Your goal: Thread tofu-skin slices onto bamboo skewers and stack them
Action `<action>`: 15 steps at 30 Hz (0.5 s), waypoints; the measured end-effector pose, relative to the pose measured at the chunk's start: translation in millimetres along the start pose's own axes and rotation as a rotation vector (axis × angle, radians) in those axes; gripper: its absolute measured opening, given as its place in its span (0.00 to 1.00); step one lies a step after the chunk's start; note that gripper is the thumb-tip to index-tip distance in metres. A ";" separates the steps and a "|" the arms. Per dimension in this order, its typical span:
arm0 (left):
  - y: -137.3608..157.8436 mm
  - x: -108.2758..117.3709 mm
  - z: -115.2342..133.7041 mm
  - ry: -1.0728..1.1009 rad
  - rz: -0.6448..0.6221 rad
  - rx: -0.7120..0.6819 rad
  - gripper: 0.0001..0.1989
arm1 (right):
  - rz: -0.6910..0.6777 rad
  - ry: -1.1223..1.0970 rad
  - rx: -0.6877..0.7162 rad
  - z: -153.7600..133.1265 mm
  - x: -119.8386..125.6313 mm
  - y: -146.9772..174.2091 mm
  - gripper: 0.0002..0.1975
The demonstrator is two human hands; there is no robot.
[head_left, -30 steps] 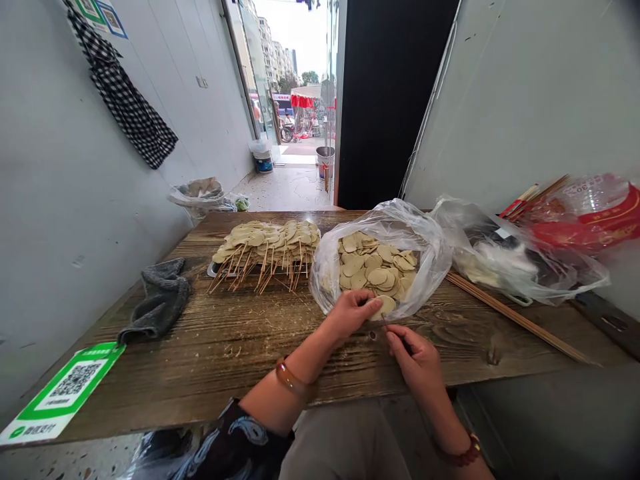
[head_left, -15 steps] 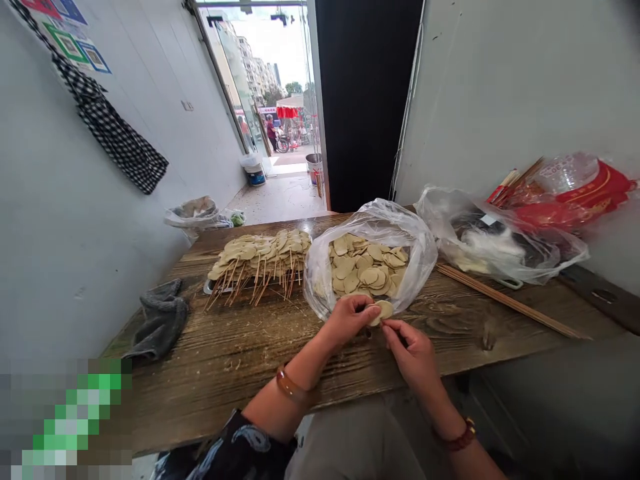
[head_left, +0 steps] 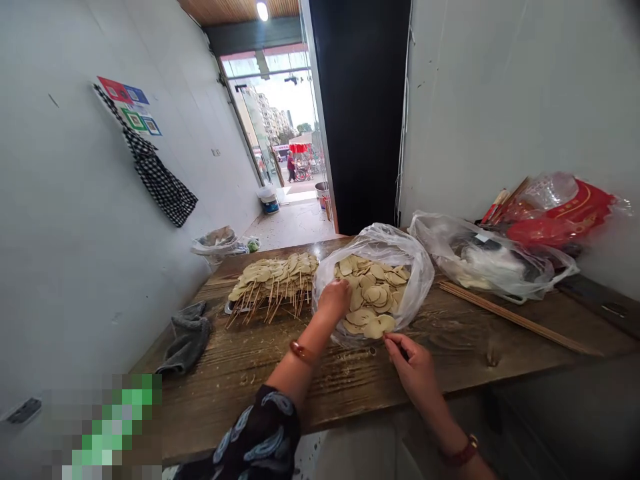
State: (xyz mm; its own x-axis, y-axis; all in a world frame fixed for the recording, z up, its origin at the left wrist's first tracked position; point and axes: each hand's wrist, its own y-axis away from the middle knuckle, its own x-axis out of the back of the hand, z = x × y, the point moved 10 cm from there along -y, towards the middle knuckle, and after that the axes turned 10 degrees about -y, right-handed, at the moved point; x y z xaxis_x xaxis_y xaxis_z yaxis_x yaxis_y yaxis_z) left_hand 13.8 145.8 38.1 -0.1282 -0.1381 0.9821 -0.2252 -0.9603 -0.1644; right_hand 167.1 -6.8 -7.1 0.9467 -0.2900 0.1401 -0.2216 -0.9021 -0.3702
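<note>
My right hand (head_left: 411,363) pinches the end of a thin skewer, mostly hidden, with pale round slices (head_left: 379,326) that look like potato threaded on it. These hang over the near edge of a clear plastic bag (head_left: 421,280) full of loose slices (head_left: 376,295). Into the bag's left side reaches my left hand (head_left: 335,299), its fingers curled among the slices; what they grip is hidden. Left of the bag, a pile of filled skewers (head_left: 275,275) lies on a metal tray (head_left: 231,307), sticks pointing towards me.
A bundle of bare skewers (head_left: 517,318) lies on the wooden table (head_left: 240,393) at right. Behind it are another plastic bag (head_left: 545,270) and red packaging (head_left: 560,217). A grey cloth (head_left: 186,339) rests at left. A doorway (head_left: 295,193) opens beyond the table.
My left hand has let go of the slice near my right hand and moved left into the bag. The right hand keeps the skewer. The camera view has tilted up.
</note>
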 end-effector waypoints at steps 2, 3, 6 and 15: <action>-5.7 -4.9 2.4 -0.074 -0.038 0.017 0.13 | -0.007 -0.005 0.015 1.2 -1.6 -0.4 0.18; -8.1 -6.3 3.5 -0.088 -0.041 0.021 0.13 | -0.010 -0.007 0.021 1.8 -2.3 -0.7 0.19; -13.3 -8.5 2.7 -0.088 -0.027 0.044 0.12 | -0.007 -0.018 0.029 3.2 -2.8 -1.4 0.19; -18.8 -12.9 -17.0 0.002 0.018 0.126 0.09 | -0.042 -0.038 0.028 -1.1 -4.5 -1.3 0.19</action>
State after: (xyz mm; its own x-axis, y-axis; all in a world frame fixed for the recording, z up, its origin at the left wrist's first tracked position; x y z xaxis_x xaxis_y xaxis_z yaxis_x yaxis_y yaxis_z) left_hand 3.2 169.8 26.9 -0.1334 -0.1556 0.9788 -0.0996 -0.9805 -0.1694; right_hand 162.9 -4.8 -6.2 0.9634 -0.2389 0.1215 -0.1751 -0.9041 -0.3899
